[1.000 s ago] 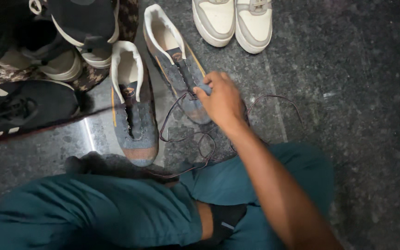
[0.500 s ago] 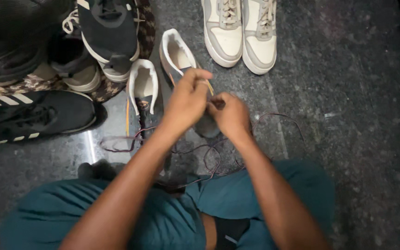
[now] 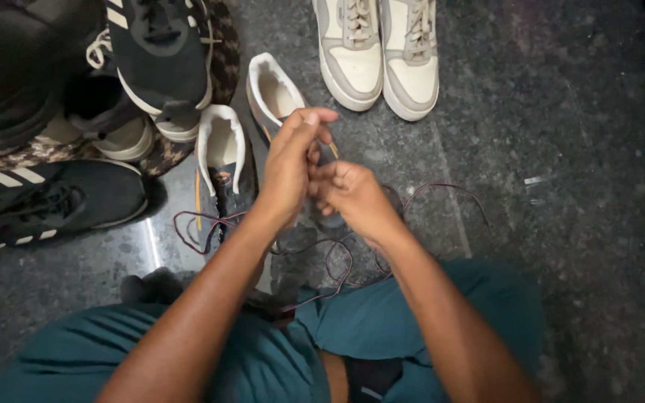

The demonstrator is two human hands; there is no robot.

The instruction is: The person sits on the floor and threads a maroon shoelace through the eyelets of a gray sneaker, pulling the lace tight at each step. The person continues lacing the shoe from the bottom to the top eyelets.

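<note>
Hands: the left hand (image 3: 290, 166) and right hand (image 3: 354, 195) meet over a grey lace-up shoe (image 3: 278, 93), fingertips pinched together at the shoe's front half.
Grip, left: fingers drawn narrow, thumb against forefinger, apparently nipping the dark lace (image 3: 335, 257); the contact itself is hidden behind the knuckles.
Grip, right: fingers curled in tight just below and to the right of the left hand's pinch; whether the lace runs through them cannot be told.
What changed: a second ago only the right hand was on the shoe, and the left was out of view. Half a second ago the left had arrived above it. Now the two have closed up until they touch.
What it means: the work looks to have moved from one-handed tugging to two-handed threading or pulling of the lace.
Lace: it trails loose from under the grip, looping down toward the green trousers (image 3: 278, 351) and out to the right across the dark stone floor (image 3: 576, 224).
Twin shoe: the matching grey shoe (image 3: 220, 160) lies just left of the grip, a lace loop beside its toe.
Beyond the grip: a pair of cream shoes (image 3: 378, 56) stands farther off, above right.
Far left: black shoes (image 3: 46, 201) lie well apart from the hands, some on a patterned mat (image 3: 222, 52).
</note>
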